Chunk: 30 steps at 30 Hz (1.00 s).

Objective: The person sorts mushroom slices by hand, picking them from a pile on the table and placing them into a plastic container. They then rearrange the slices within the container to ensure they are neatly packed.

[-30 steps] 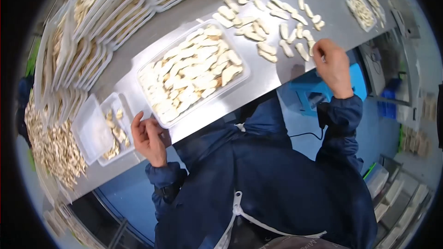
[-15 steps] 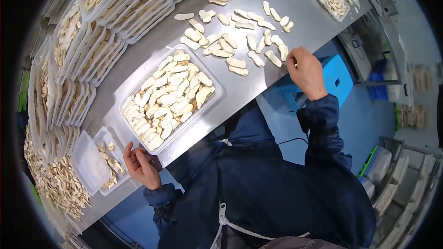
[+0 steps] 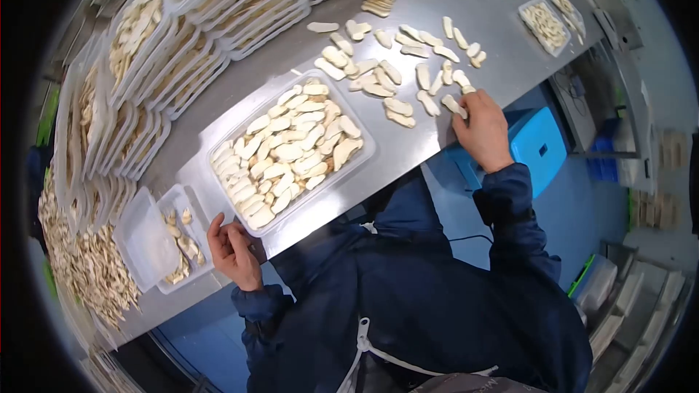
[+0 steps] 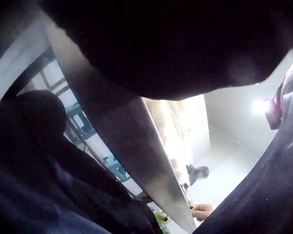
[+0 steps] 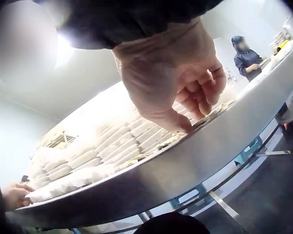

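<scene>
Pale slice at right hand, grip unclear; left hand relaxed beside tray.

Metal table with loose pale slices, filled tray, stacked trays

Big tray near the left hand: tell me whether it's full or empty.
Full, or nearly: pale slices cover most of the tray, many overlapping.

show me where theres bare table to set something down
Bare table lies between the loose slices and the small trays at right, and between the big tray and the front edge. Left is crowded: stacked trays, heaped slices.
</scene>
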Each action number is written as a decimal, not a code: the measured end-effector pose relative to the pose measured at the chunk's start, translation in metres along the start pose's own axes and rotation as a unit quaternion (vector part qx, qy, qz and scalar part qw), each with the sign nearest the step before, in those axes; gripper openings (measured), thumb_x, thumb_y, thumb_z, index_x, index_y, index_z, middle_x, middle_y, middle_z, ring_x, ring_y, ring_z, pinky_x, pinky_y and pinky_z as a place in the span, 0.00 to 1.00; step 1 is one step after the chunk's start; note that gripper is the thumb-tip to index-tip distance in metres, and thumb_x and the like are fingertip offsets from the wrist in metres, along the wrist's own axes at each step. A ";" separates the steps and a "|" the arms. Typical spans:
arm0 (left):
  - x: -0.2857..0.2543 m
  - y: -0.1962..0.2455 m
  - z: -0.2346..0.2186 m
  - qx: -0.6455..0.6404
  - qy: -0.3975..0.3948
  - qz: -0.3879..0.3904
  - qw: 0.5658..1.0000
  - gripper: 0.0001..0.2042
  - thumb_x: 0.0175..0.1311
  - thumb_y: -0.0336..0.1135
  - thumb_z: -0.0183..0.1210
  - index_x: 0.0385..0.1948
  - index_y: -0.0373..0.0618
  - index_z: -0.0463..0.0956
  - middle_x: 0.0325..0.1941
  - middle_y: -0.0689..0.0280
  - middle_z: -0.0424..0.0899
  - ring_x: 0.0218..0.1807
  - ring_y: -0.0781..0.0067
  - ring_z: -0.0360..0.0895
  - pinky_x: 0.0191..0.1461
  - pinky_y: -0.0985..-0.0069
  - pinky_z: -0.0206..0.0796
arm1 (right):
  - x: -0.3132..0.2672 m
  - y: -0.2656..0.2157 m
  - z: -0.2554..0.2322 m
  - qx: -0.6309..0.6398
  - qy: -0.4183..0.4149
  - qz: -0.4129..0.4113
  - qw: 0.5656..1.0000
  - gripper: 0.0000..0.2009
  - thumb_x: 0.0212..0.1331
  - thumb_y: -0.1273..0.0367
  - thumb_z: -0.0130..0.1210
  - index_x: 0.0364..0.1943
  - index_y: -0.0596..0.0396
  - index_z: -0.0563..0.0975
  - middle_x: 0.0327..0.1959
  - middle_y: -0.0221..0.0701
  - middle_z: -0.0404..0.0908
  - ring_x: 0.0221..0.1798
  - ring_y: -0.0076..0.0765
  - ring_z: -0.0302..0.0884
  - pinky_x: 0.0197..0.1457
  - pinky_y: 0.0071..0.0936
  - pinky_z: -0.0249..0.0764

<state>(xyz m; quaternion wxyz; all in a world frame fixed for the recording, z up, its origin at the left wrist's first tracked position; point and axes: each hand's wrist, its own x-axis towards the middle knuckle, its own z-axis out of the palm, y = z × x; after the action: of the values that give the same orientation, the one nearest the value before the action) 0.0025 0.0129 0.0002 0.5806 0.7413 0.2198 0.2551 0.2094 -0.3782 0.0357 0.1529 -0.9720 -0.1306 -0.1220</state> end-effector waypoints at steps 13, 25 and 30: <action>0.000 0.000 0.000 -0.025 0.012 -0.009 1.000 0.14 0.68 0.25 0.51 0.54 0.35 0.70 0.30 0.69 0.78 0.28 0.88 0.68 0.33 0.88 0.60 | 0.075 -0.134 -0.014 0.211 -0.055 -0.306 0.927 0.09 0.48 0.72 0.58 0.33 0.59 0.72 0.34 0.41 0.73 0.41 0.52 0.72 0.45 0.41 0.69; -0.001 0.005 -0.002 -0.002 0.013 0.000 1.000 0.14 0.65 0.22 0.52 0.53 0.34 0.71 0.27 0.67 0.77 0.29 0.82 0.74 0.34 0.84 0.66 | 0.099 -0.256 0.068 0.164 -0.138 -0.443 0.871 0.09 0.49 0.73 0.55 0.34 0.59 0.71 0.36 0.40 0.72 0.40 0.51 0.71 0.45 0.42 0.69; -0.001 0.003 -0.003 0.002 0.003 0.005 1.000 0.14 0.68 0.23 0.51 0.54 0.35 0.70 0.30 0.68 0.78 0.26 0.86 0.69 0.31 0.86 0.61 | 0.101 -0.258 0.076 0.127 -0.134 -0.456 0.870 0.08 0.49 0.74 0.55 0.34 0.59 0.71 0.36 0.39 0.73 0.42 0.49 0.71 0.46 0.41 0.69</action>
<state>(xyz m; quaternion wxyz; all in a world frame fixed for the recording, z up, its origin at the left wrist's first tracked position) -0.0004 0.0138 0.0032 0.5770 0.7427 0.2188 0.2600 0.2438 -0.0942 0.0618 0.1832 -0.7833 -0.5933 -0.0289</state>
